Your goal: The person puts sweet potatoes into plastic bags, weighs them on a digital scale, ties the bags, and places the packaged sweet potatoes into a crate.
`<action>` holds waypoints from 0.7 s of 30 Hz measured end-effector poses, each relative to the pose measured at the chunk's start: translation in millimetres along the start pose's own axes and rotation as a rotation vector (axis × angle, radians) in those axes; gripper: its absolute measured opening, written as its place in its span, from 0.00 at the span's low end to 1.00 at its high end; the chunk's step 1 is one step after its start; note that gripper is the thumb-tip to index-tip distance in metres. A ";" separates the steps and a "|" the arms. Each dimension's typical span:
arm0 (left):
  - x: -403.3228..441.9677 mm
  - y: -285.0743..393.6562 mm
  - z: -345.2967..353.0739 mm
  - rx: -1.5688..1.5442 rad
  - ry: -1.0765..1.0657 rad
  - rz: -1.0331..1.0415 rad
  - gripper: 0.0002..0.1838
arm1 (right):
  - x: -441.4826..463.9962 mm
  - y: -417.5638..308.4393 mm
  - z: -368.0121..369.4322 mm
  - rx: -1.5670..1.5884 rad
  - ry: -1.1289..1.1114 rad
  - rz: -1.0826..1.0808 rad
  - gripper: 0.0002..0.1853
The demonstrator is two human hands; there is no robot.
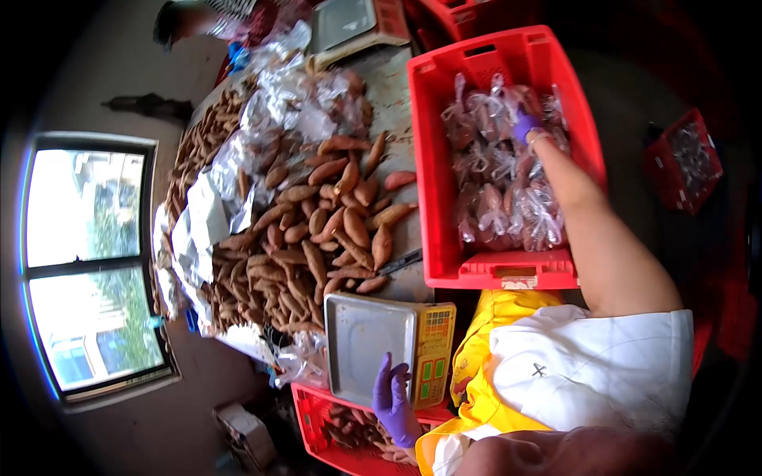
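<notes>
My right hand (525,124), in a purple glove, reaches into a large red crate (435,238). Its fingers close around the top of a clear plastic bag of sweet potatoes (502,111), though the bag partly hides them. Several more knotted bags of sweet potatoes (496,210) lie packed around it in the crate. My left hand (394,403), also gloved in purple, is beside the lower edge of the weighing scale (371,349), its fingers extended and holding nothing. The scale has a bare metal pan and a yellow panel with green displays.
Loose sweet potatoes (309,230) are heaped on the table (397,119), with plastic bags (278,87) over part of the heap. A second scale (345,24) stands farther along. Another red crate (309,424) holds sweet potatoes below the near scale. A person's arm (186,22) shows beyond the table.
</notes>
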State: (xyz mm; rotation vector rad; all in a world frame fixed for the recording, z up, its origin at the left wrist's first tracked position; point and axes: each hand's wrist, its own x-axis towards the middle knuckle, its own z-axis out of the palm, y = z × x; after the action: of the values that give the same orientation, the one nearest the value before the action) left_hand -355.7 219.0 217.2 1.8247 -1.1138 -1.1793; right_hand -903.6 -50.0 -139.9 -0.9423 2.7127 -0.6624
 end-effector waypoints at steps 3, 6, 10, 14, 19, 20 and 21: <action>-4.7 -12.3 -4.4 -0.134 0.011 -0.069 0.19 | -8.2 -24.3 1.6 -0.597 -0.258 -0.272 0.16; -13.3 -22.9 -7.5 -0.189 0.069 -0.112 0.19 | -38.2 -109.6 -22.8 -0.589 -0.078 -0.546 0.13; -13.6 -23.4 0.2 -0.217 0.077 -0.119 0.19 | -110.7 -241.4 -46.5 0.166 -0.075 -0.897 0.37; -20.9 -21.3 3.9 -0.241 0.094 -0.097 0.19 | -161.4 -357.2 -31.1 0.514 0.042 -0.993 0.57; -46.9 -35.9 -1.8 -0.235 0.271 -0.133 0.20 | -126.5 -462.7 10.0 0.410 0.139 -0.710 0.50; -55.6 -41.4 -4.8 -0.243 0.288 -0.134 0.20 | -99.5 -482.6 22.5 0.300 -0.172 -0.617 0.38; -63.7 -46.5 -8.6 -0.175 0.314 -0.148 0.20 | -67.2 -507.3 66.0 0.445 -0.191 -0.543 0.24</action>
State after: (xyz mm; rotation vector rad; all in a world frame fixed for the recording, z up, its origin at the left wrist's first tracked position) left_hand -348.2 296.4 201.6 1.8984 -0.6879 -0.9933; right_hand -556.3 -384.6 43.6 -1.5227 2.0111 -1.1390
